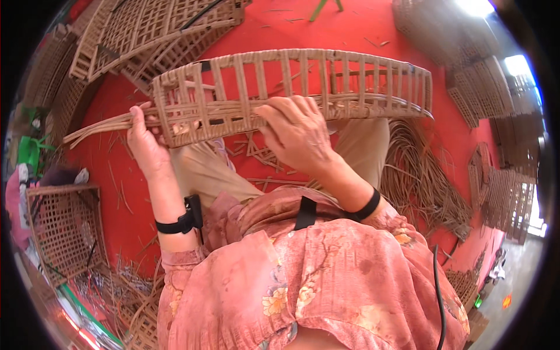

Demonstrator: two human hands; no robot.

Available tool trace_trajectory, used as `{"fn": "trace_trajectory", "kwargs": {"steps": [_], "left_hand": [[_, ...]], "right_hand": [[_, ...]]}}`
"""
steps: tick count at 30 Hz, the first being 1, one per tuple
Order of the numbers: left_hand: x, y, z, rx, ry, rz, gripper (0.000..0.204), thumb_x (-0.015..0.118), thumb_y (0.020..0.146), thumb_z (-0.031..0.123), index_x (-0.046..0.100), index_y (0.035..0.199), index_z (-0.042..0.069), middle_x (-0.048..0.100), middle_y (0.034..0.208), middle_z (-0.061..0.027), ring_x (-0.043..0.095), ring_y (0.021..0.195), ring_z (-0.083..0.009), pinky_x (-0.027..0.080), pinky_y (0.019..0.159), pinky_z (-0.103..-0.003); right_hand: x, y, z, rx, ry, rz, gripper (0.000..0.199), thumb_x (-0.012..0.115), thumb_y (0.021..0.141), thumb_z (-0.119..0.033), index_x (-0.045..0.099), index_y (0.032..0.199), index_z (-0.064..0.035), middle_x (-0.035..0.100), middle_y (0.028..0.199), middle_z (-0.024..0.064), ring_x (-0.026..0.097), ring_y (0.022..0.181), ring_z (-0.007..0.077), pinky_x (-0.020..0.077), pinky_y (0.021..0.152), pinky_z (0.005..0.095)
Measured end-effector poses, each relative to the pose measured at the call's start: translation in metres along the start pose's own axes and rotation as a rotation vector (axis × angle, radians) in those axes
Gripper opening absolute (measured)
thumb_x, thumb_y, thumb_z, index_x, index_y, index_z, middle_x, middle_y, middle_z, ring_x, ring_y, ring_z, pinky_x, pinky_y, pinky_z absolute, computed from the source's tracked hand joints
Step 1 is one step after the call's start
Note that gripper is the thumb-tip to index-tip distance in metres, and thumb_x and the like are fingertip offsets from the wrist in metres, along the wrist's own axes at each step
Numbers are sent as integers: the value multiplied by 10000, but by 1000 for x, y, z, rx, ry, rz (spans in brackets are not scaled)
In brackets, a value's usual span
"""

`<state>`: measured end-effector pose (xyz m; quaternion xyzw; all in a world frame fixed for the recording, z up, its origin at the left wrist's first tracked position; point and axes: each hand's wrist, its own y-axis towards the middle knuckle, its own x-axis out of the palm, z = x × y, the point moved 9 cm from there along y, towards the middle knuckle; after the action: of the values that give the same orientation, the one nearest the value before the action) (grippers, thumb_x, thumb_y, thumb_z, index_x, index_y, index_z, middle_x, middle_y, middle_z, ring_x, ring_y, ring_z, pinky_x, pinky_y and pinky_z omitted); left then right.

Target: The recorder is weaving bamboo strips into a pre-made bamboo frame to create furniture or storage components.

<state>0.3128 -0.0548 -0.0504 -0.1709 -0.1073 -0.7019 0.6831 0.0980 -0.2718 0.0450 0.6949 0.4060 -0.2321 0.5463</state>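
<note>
A long wicker basket (303, 54) with upright slats lies across above my lap, its openwork side toward me. A bundle of thin rattan strands (102, 127) runs lengthwise through it and sticks out past its left end. My left hand (149, 140) is closed around the strands at that end, thumb up, with its other fingers partly hidden behind them. My right hand (297, 131) presses over the strands near the middle of the basket's near side, fingers curled. Its fingertips are partly hidden, so what exactly they pinch is unclear.
Stacked wicker baskets (157, 29) stand at the far left, and more woven pieces (481, 90) at the right. A heap of loose rattan strands (420, 175) lies right of my legs. Another basket (67, 230) sits at the left. Cut scraps (256, 153) litter the red floor (356, 29).
</note>
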Motion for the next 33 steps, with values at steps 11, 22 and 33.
{"fn": "trace_trajectory", "kwargs": {"steps": [11,22,33], "left_hand": [[5,-10,42,457,822,157,443,517,1032,378,647,887,-21,569,644,-132,535,583,-200,441,579,-364],[-116,35,24,-37,438,37,706,557,908,677,677,800,-10,545,589,-25,495,523,-86,395,496,-250],[-54,31,69,409,720,-246,390,533,1017,389,705,1037,40,696,960,-36,620,875,-133,497,812,-293]], "right_hand": [[-24,-15,38,121,-238,123,336,665,902,-179,639,1209,-46,582,1277,135,531,1183,328,393,1010,455],[-18,0,63,164,-338,132,395,571,981,-268,570,1316,-59,539,1361,130,476,1266,330,331,1069,462],[-9,10,79,142,-343,181,393,578,976,-298,582,1302,-78,569,1325,110,502,1244,313,340,1065,461]]}}
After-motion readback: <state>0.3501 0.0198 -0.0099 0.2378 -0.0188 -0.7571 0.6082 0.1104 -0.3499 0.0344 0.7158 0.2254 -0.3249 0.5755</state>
